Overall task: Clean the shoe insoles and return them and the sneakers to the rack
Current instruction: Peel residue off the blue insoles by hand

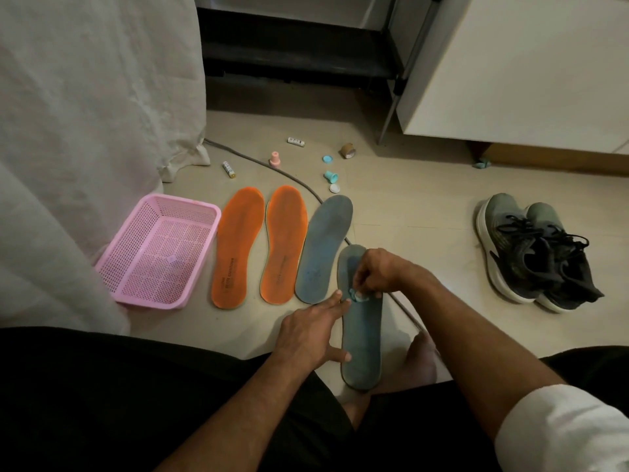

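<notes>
The blue insole [361, 335] lies under both hands. The left hand [311, 332] presses its edge with fingers spread; the right hand [376, 272] pinches a small pale thing [358, 296] on its worn surface.

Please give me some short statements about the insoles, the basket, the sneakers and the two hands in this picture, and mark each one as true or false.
1. Four insoles lie on the floor, two orange and two blue. True: the two orange insoles, the far blue insole and the near blue insole.
2. The pink basket holds one orange insole. False: no insole is in it; it stands left of the orange ones.
3. The right hand pinches a small light object against the near blue insole. True.
4. The left hand grips a sneaker. False: its straight fingers rest on that insole's edge.
5. The sneakers stand on the rack. False: they are on the floor, to the right.
</notes>
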